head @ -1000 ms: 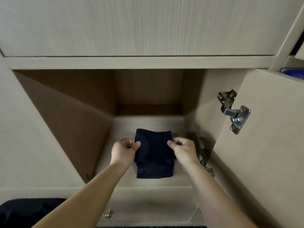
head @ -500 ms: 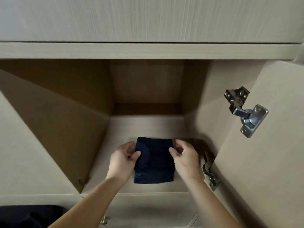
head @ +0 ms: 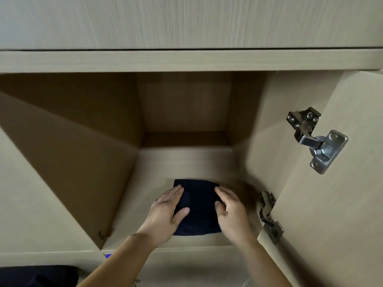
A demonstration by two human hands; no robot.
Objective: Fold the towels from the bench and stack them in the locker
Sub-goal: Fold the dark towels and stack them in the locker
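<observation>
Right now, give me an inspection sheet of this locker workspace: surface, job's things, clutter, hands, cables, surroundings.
Surface: locker floor, pale wood grain.
Job's things: folded dark towel, lying flat near the front edge.
Clutter: dark cloth at lower left, outside the locker.
Hands: left hand flat on the towel's left side; right hand touching its right edge.
Cables: nothing seen.
Surroundings: locker door open at right, with upper hinge and lower hinge.

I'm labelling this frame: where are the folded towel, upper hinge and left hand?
folded towel (head: 200, 205), head view, top middle.
upper hinge (head: 310, 140), head view, metal arm.
left hand (head: 165, 212), head view, back of hand.
</observation>
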